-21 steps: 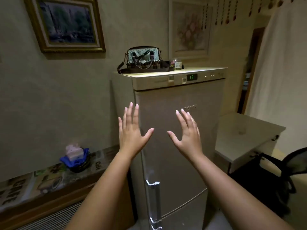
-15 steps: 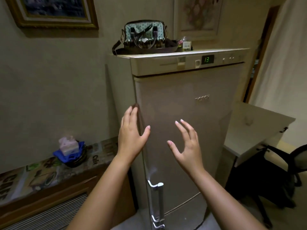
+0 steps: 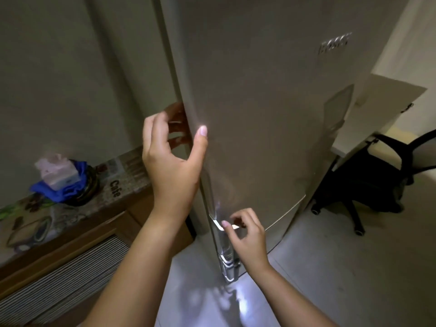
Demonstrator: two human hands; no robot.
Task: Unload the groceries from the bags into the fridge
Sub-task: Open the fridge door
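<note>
Now left hand (image 3: 172,166) grips fridge door (image 3: 259,114) edge, right hand (image 3: 249,240) at handle (image 3: 223,249).

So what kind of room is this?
Probably a lived-in room at home, maybe a kitchen corner. There is a tall beige metal fridge, a low wooden cabinet under a patterned cloth printed Cafe, and a black wheeled office chair beside a white desk.

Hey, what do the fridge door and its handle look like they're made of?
The fridge door: probably coated sheet metal with a satin beige-grey finish, going by its soft, blurred reflections. The handle: looks like polished chrome, metal or chromed plastic, judging by its mirror-bright highlights; which one cannot be told.
</note>
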